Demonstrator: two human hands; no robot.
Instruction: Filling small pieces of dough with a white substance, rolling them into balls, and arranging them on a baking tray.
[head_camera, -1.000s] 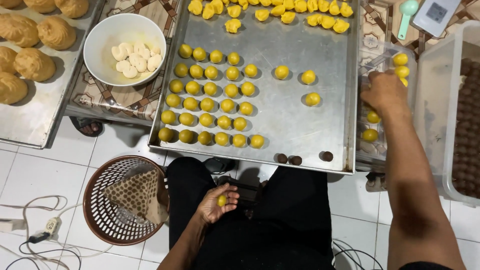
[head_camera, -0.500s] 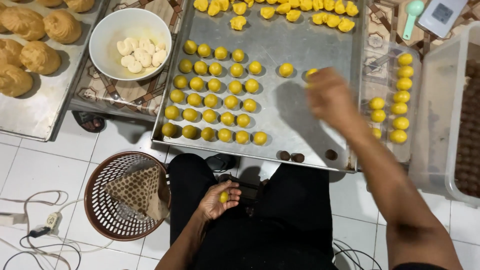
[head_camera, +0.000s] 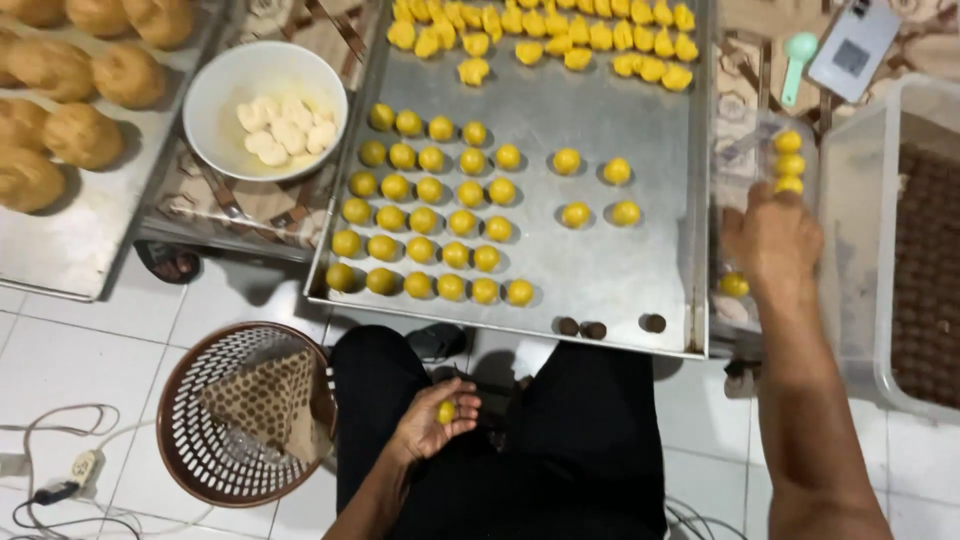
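Head view had the left hand (head_camera: 432, 423) cupped round one small yellow dough ball (head_camera: 446, 411) over the lap, right hand (head_camera: 775, 238) reaching into a clear plastic tray (head_camera: 745, 160), grip hidden. Steel baking sheet (head_camera: 600, 280) looked roughly half filled with balls, loads of bare metal left

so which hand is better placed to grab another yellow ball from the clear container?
Right. The right hand is already over the clear container beside its yellow balls. The left hand is down at the lap, cupping a yellow ball.
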